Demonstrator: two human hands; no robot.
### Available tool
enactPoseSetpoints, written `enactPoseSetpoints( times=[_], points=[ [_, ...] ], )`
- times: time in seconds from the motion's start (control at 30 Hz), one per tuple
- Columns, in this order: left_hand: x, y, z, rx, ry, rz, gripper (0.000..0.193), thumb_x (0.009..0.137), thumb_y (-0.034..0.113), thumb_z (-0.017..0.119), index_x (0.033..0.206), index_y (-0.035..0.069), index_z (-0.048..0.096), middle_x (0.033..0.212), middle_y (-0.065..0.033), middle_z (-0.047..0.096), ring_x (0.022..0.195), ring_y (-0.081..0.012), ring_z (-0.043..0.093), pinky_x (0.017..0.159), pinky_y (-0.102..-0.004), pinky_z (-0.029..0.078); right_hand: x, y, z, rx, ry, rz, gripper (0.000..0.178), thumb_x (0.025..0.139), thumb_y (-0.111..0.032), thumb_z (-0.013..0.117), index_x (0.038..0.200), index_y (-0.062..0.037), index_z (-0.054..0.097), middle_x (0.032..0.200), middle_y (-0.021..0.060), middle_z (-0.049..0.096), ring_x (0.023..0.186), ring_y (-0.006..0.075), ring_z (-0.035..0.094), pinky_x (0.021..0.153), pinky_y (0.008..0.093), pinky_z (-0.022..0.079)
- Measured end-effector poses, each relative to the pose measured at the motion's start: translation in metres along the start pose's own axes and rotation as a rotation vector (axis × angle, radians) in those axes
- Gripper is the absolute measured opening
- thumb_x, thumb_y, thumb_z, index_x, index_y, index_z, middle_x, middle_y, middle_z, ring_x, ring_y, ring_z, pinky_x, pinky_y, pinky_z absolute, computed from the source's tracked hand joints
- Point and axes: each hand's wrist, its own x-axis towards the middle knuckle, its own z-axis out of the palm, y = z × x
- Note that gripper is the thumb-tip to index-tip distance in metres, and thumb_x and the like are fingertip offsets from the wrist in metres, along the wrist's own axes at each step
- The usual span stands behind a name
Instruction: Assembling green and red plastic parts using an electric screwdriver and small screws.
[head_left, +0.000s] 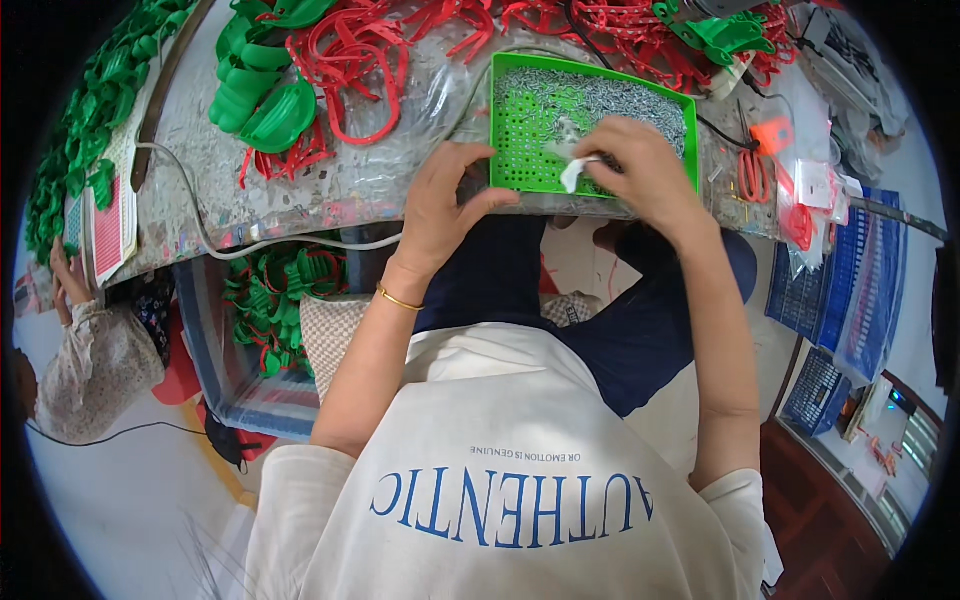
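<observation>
A bright green perforated plastic basket point(518, 150) sits at the table's near edge, with many small silver metal pieces point(630, 98), like screws or pins, heaped toward its far and right side. Above its near part, my right hand point(645, 170) is closed, pinching a small crumpled white scrap point(572, 176); whether it is film or paper is unclear. My left hand point(448, 195) is at the basket's left near corner. Its thumb and fingers are spread around a gap, and nothing shows in them.
Red straps point(350, 75) and green plastic cups point(270, 110) lie across the table's far side. Orange-handled scissors point(753, 175) rest at right. A grey cable point(290, 242) runs along the near edge. Below left stands a blue-rimmed crate point(205, 340). Another person's hand point(68, 275) is far left.
</observation>
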Motion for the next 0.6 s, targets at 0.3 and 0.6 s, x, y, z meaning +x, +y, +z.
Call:
enactPoseSetpoints(
  times=[0.3,0.6],
  points=[
    [0.0,0.001,0.0,0.001,0.01,-0.002,0.048,0.068,0.019,0.083,0.106,0.004,0.059,0.089,-0.0095,0.058,0.077,-0.0243,0.057,0.067,-0.0331,0.048,0.013,-0.02,0.014,-0.004,0.258,0.036,0.016,0.08,-0.011,0.066,0.095,-0.0067,0.068,0.09,0.0073,0.063,0.08,0.0241,0.061,0.071,0.0343,0.046],
    [-0.001,0.001,-0.001,-0.025,0.007,-0.031,0.047,0.068,0.018,0.083,0.107,0.005,0.059,0.089,-0.0089,0.058,0.076,-0.0241,0.057,0.067,-0.0334,0.048,-0.002,0.003,0.014,-0.237,0.273,0.13,0.017,0.081,-0.012,0.066,0.096,-0.01,0.071,0.086,0.0061,0.062,0.082,0.0246,0.06,0.075,0.0366,0.041]
  ],
)
